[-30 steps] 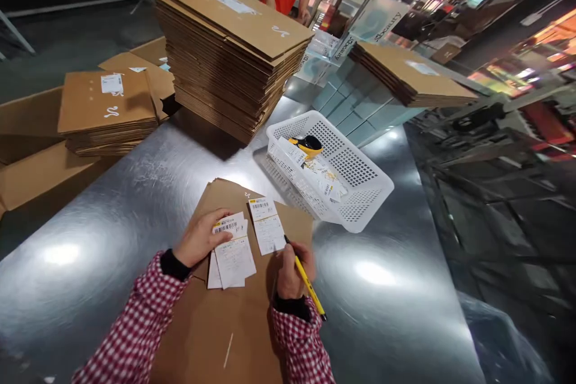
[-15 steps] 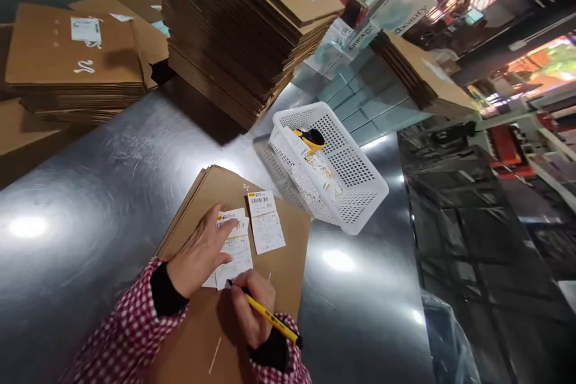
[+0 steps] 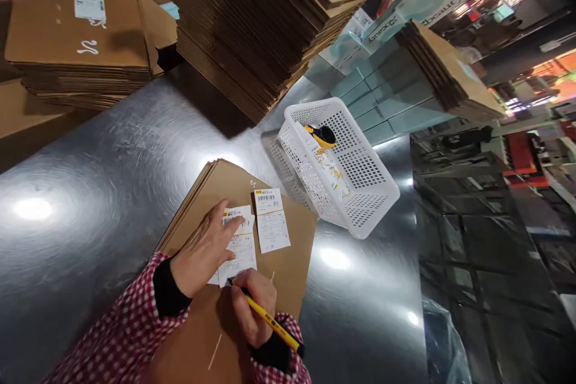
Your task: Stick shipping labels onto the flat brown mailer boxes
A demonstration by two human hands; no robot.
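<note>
My right hand (image 3: 254,306) is closed around a yellow marker pen (image 3: 274,323) with black ends. Its tip meets the lower edge of a printed paper slip (image 3: 242,255). My left hand (image 3: 209,249) lies with fingers spread over that slip, pressing its upper part; another sheet shows partly beneath it. To the right, a second printed slip (image 3: 272,222) with a barcode lies by itself, with handwriting near its bottom. All the slips rest on a small stack of flat brown cardboard (image 3: 294,258).
A white perforated basket (image 3: 360,219) holds labels (image 3: 330,171) and a yellow-and-black item (image 3: 323,135). Tall stacks of folded cardboard (image 3: 252,30) and another pile (image 3: 45,36) stand behind. Pale boxes (image 3: 382,102) sit at the back right of the metal table (image 3: 112,192).
The view has shifted slightly, so the basket and back boxes appear further right. My left hand stays on the slip and the pen tip remains near its lower edge.
</note>
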